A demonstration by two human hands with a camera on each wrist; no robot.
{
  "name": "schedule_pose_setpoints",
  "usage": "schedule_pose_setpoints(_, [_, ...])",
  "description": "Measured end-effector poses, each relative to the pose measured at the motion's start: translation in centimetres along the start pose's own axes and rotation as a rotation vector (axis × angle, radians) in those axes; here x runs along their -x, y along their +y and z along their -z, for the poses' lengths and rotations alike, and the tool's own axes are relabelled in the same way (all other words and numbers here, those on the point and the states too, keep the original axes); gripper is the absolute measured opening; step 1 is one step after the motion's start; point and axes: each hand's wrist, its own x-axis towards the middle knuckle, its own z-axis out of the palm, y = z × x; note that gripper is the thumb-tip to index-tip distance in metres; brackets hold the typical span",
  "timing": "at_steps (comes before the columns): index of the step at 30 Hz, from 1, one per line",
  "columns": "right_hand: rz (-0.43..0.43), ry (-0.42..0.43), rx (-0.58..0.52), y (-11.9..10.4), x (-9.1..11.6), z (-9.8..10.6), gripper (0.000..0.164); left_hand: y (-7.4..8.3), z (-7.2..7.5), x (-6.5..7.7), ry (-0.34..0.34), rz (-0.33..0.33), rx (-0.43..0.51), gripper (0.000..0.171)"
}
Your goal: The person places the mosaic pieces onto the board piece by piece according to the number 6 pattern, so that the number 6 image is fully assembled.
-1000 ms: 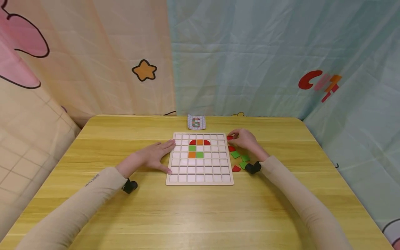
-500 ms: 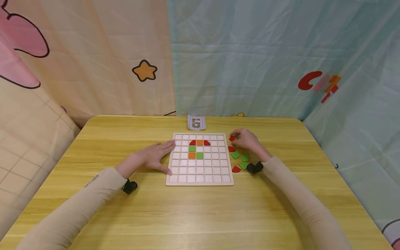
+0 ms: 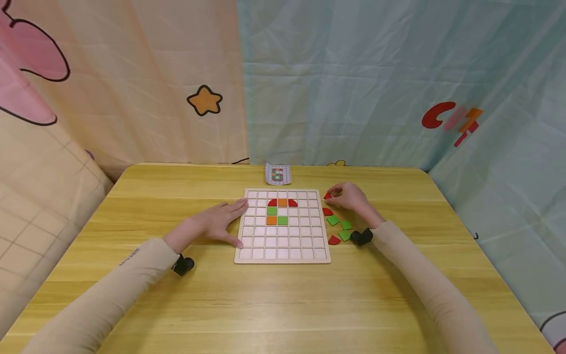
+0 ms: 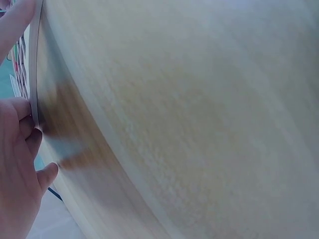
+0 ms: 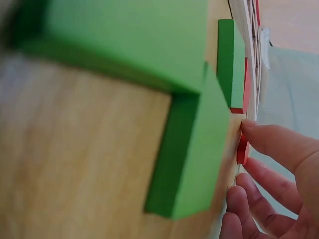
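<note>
Not much to read here tbh. Best candidate is the little card (image 3: 278, 179) at the far edge of the tabletop (image 3: 283, 305), just behind the grid board (image 3: 283, 260): it has a printed grid with a blocky coloured figure on it that looks like a number 6, but it's tiny so don't hold me to it. There's also a short line of dark lettering (image 3: 129, 256) running along the left sleeve (image 3: 101, 290), way too small and tilted to make out. On the blue-green curtain (image 3: 345, 83), a red curved print (image 3: 438, 115) kinda resembles a C, can't tell if it's actually a letter
</note>
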Motion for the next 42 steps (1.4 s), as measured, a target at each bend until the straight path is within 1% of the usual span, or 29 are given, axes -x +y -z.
schedule_pose_setpoints(5, [0.021,-0.008,0.005,0.2,0.0,0.0,0.035,0.0,0.0,-0.2,-0.012,0.013,0.008,0.115])
schedule_pose_setpoints(10, [0.037,-0.014,0.012,0.3,0.3,0.1,0.033,-0.1,0.0,-0.2,-0.004,0.005,0.008,0.115])
schedule_pose_setpoints(19, [0.055,-0.003,0.073,0.2,0.8,0.2,0.028,-0.2,-0.2,-0.4,-0.015,0.014,0.004,0.116])
schedule_pose_setpoints(28, [0.062,0.004,0.045,0.2,1.6,0.3,0.03,-0.1,0.0,-0.3,-0.023,0.012,0.002,0.116])
schedule_pose_setpoints(31, [0.075,0.016,0.045,-0.1,2.1,0.3,0.031,-0.1,0.0,-0.3,-0.023,0.012,-0.001,0.116])
schedule_pose_setpoints(34, [0.079,0.03,0.048,-0.6,2.7,0.3,0.032,-0.1,0.0,-0.3,-0.018,-0.003,-0.015,0.115])
schedule_pose_setpoints(38, [0.095,0.028,0.044,-1.4,3.4,0.1,0.03,-0.2,-0.1,-0.2,-0.015,-0.03,-0.035,0.113])
schedule_pose_setpoints(42, [0.128,0.018,0.033,-2.1,3.9,-0.3,0.029,-0.2,-0.2,-0.1,-0.021,-0.038,-0.055,0.111])
